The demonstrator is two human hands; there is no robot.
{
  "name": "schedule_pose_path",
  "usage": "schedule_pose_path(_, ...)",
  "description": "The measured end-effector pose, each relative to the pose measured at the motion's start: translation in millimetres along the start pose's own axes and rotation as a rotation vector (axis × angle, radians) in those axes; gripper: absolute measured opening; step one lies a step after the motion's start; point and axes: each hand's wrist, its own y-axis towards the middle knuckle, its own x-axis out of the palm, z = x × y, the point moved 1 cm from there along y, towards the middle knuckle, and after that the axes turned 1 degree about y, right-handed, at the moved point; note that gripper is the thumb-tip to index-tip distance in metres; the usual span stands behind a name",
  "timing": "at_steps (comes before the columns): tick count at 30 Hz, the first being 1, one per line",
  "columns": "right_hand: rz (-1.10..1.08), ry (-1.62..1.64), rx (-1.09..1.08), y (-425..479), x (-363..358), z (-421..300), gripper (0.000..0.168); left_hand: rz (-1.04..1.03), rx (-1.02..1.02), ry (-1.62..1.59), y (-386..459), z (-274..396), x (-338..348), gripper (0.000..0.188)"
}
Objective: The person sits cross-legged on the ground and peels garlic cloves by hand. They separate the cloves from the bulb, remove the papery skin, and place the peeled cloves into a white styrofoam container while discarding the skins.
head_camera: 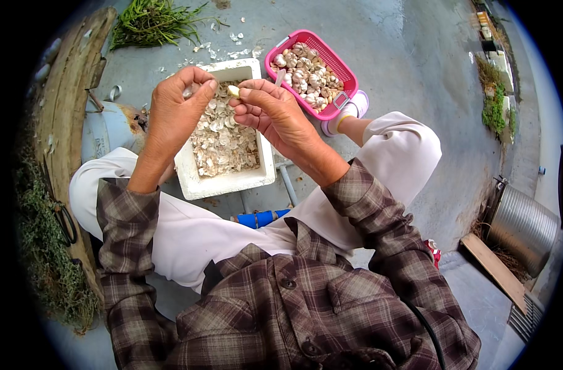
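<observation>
My right hand [281,115] pinches a pale, peeled garlic clove [234,91] between thumb and forefinger. A flat whitish sliver [280,77] shows just behind its knuckles; whether it is a blade I cannot tell. To the left, my left hand [177,113] has thumb and forefinger pressed together, and I make out nothing between the tips. Both hands are above a white foam box [226,187], partly covering it. Loose garlic skins [223,148] cover its bottom. Past my right hand, a pink plastic basket [309,37] holds garlic bulbs [304,76] and loose cloves.
Green leafy stalks [154,23] lie on the concrete floor [401,60], near scattered skins. A wooden plank [62,92] and dried plants [50,259] run along the left, beside a blue-grey cylinder [103,132]. At right are a ribbed metal drum [524,229] and a board [494,270].
</observation>
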Motion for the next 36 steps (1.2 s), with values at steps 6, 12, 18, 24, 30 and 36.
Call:
schedule_pose_path(6, 0.039, -0.211, -0.147, 2, 1, -2, 0.016, -0.071, -0.035, -0.168, -1, 10, -2, 0.013)
schedule_pose_path(12, 0.105, -0.381, -0.275, 2, 2, 1, 0.014, -0.172, -0.020, 0.031, -5, 18, 0, 0.011)
schedule_pose_path(18, 0.084, -0.424, -0.274, 2, 4, 3, 0.015, -0.194, 0.109, 0.137, -5, 11, -2, 0.011)
schedule_pose_path(24, 0.057, -0.369, -0.250, 3, 2, 3, 0.015, -0.224, 0.131, 0.113, -5, 12, -2, 0.015)
schedule_pose_path(30, 0.025, -0.289, -0.234, 3, 3, 2, 0.016, -0.132, -0.071, 0.085, -2, 1, -6, 0.018)
schedule_pose_path(36, 0.050, -0.372, -0.296, 3, 2, -1, 0.016, -0.100, 0.009, -0.070, -5, 14, 0, 0.008)
